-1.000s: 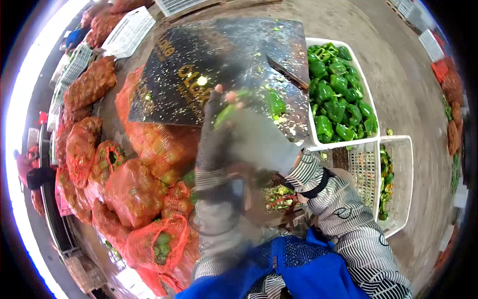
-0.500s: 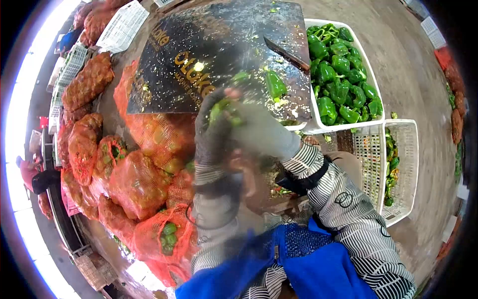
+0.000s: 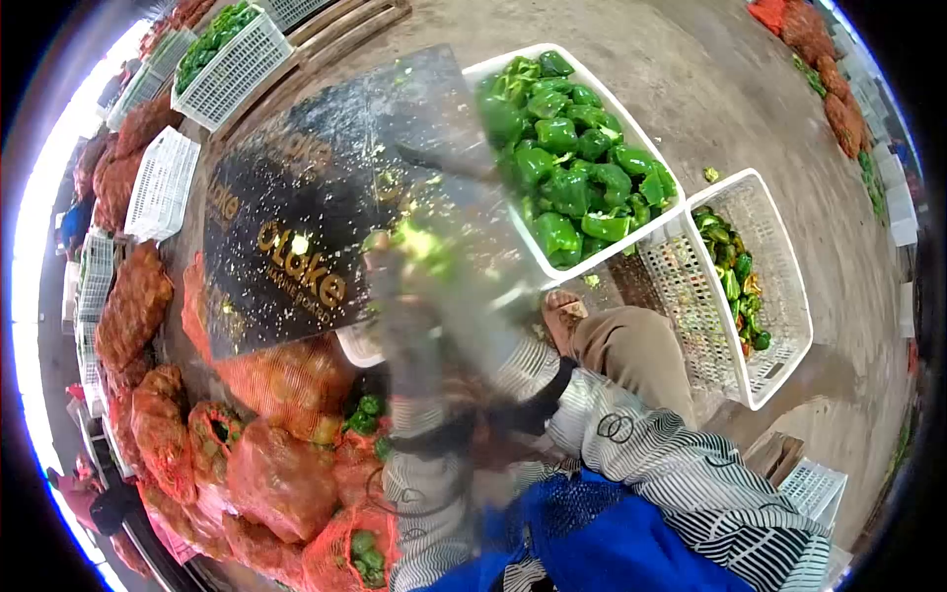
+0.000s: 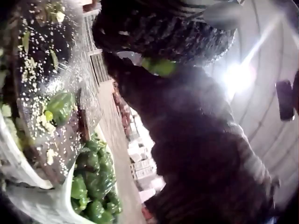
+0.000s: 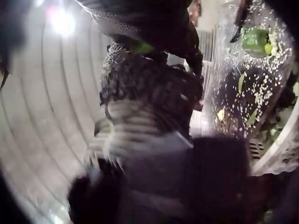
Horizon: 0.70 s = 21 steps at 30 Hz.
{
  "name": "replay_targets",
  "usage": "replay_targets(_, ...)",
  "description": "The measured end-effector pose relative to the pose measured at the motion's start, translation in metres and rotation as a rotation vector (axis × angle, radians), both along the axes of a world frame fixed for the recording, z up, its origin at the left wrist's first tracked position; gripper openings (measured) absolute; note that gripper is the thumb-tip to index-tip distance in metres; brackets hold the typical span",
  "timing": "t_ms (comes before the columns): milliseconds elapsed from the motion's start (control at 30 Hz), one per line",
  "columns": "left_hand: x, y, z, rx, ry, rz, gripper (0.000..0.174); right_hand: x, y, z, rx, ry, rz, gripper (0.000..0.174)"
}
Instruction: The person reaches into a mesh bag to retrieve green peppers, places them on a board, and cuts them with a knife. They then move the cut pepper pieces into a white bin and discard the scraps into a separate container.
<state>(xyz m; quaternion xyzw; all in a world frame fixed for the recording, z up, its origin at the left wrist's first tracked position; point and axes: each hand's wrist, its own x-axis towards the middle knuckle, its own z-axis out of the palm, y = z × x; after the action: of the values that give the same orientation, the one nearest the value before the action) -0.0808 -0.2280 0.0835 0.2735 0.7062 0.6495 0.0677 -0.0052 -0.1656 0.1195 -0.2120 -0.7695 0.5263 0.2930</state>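
Observation:
Both hands wear dark knitted gloves and meet over the near edge of the black board (image 3: 326, 187). Between them is a green pepper (image 4: 160, 66), pale green and blurred in the head view and mostly hidden by the gloves in the wrist views. My left hand (image 3: 400, 296) grips it from the left. From the right, my right hand (image 3: 478, 311) holds it too, smeared by motion. Another green pepper (image 5: 255, 43) lies on the board among pale seeds and scraps. A knife (image 3: 424, 156) rests on the board beyond the hands.
A white crate (image 3: 619, 247) of green peppers (image 3: 567, 187) stands right of the board. Nearer, a perforated white crate (image 3: 691, 316) contains pepper scraps. Red mesh sacks (image 3: 281, 479) pile up on the left, and a pale container (image 3: 360, 345) shows under the board.
The head view has turned, so the board and crates appear further left. Both hands stay together round the pepper, whose pale green part now shows above the fingers.

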Motion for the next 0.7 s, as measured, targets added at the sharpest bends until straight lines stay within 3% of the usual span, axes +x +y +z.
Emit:
replay_targets(33,0.012,0.001,0.02,-0.076,0.499,-0.224,0.047,0.009,0.02,-0.008,0.185,-0.03,-0.112,0.046)
replay_targets(67,0.016,0.006,0.043,-0.087,0.586,-0.337,0.045,0.027,0.035,0.032,0.098,-0.124,-0.247,0.028)
replay_targets(100,0.014,0.015,0.056,-0.107,0.668,-0.444,0.043,0.022,0.084,-0.009,0.307,0.167,-0.274,0.039)
replay_targets(133,0.009,0.019,0.055,-0.207,0.74,-0.374,0.037,0.032,0.102,0.036,-0.58,0.178,-0.243,0.038)
replay_targets(167,0.006,0.023,0.045,-0.271,0.692,-0.177,0.03,0.03,0.123,0.079,-0.731,0.023,-0.634,0.04)
replay_targets(200,-0.004,0.024,0.042,-0.324,0.422,-0.21,0.035,0.042,0.179,0.024,-0.399,0.228,-0.599,0.046)
replay_targets(233,-0.021,0.026,0.04,-0.359,0.157,-0.234,0.041,0.059,0.19,0.042,-0.245,0.101,-0.521,0.051)
replay_targets(300,-0.046,0.03,0.027,-0.463,0.045,-0.055,0.033,0.086,0.233,0.029,0.503,-0.357,-0.584,0.05)
replay_targets(333,-0.066,0.028,0.007,-0.543,0.139,-0.059,0.035,0.097,0.247,0.013,0.492,-0.358,-0.569,0.05)
replay_targets(367,-0.08,0.025,-0.019,-0.548,0.174,-0.034,0.037,0.105,0.257,-0.01,0.63,-0.611,-0.515,0.049)
replay_targets(400,-0.086,0.026,-0.028,-0.674,0.387,0.034,0.038,0.112,0.263,-0.034,0.764,-0.86,-0.452,0.047)
replay_targets(433,-0.091,0.027,-0.034,-0.792,0.606,0.097,0.04,0.12,0.266,-0.062,0.754,-0.852,-0.444,0.047)
replay_targets(500,-0.094,0.031,-0.037,-0.783,0.525,0.058,0.044,0.129,0.262,-0.096,0.572,-1.101,-0.317,0.048)
replay_targets(567,-0.077,0.044,-0.02,-0.636,0.035,-0.232,0.047,0.125,0.255,-0.076,0.501,-1.137,-0.307,0.048)
replay_targets(600,-0.078,0.053,-0.042,-0.786,0.191,-0.264,0.058,0.122,0.248,-0.063,0.435,-1.173,-0.301,0.048)
replay_targets(633,-0.059,0.054,-0.043,-0.776,0.623,-0.298,0.07,0.12,0.251,-0.066,0.549,-1.171,-0.323,0.049)
replay_targets(667,-0.046,0.068,-0.036,-0.913,0.605,-0.308,0.073,0.111,0.245,-0.057,0.648,-1.106,-0.304,0.045)
replay_targets(700,-0.036,0.083,-0.03,-1.041,0.59,-0.324,0.077,0.09,0.229,-0.025,0.547,-1.163,-0.21,0.04)
